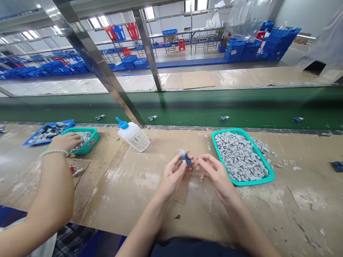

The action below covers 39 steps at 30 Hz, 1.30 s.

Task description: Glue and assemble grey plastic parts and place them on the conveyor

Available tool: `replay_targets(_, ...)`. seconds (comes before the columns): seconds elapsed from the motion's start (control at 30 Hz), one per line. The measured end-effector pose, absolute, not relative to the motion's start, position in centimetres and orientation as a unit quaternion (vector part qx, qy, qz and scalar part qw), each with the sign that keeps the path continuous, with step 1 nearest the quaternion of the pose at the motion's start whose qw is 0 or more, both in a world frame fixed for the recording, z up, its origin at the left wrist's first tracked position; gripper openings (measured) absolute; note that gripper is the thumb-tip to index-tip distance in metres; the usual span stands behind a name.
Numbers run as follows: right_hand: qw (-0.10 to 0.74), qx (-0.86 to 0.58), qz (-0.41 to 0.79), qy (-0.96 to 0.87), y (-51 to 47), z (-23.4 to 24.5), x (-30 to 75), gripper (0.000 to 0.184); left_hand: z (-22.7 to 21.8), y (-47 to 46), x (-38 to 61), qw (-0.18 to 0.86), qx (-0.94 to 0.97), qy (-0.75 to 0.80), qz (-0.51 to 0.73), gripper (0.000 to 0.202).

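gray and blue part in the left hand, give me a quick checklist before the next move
1. Part held in the left hand: ok, between the fingers.
2. Right hand empty: cannot tell, its fingertips are too small to read.
3. Green basket stocked: ok, full of gray pieces.
4. All gray pieces inside that basket: not ok, loose pieces lie beside it.
5. White bottle apart from both hands: ok.
6. Co-worker's hand apart from the part: ok.

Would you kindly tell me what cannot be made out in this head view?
In the head view:
Print on the squeeze bottle: too small, blurred.
Part of the grey-and-blue plastic piece: hidden by the left hand.
Far end of the dark blue part: cut off by the right edge.
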State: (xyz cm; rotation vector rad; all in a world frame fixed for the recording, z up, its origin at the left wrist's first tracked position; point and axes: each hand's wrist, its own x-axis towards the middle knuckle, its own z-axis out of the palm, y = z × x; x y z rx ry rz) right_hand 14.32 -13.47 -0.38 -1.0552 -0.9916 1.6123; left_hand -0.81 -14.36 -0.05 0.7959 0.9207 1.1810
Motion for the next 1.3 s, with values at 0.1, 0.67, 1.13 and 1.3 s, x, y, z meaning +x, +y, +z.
replay_targets(0.1, 0.499, -0.52, 0.52, -0.459, -12.8, -0.6, 16.0, 0.025, 0.1, -14.4, -0.8, 0.679, 0.323, 0.386, 0.535, 0.038)
replay_targets(0.67, 0.276, -0.733, 0.077, -0.617, -10.4, -5.2, 24.5, 0.029, 0.5, -12.8, -1.9, 0.686, 0.275, 0.387, 0.552, 0.037)
replay_targets(1.13, 0.176, -0.803, 0.033, -0.569, -8.3, -4.7, 21.1, 0.019, -3.1, 0.6, -4.3, 0.431, 0.539, 0.557, 0.462, 0.03)
replay_targets(1.3, 0.217, -0.774, 0.028, -0.594, -8.8, -5.0, 20.7, 0.014, -5.5, 7.4, -4.2, 0.3, 0.613, 0.627, 0.377, 0.031)
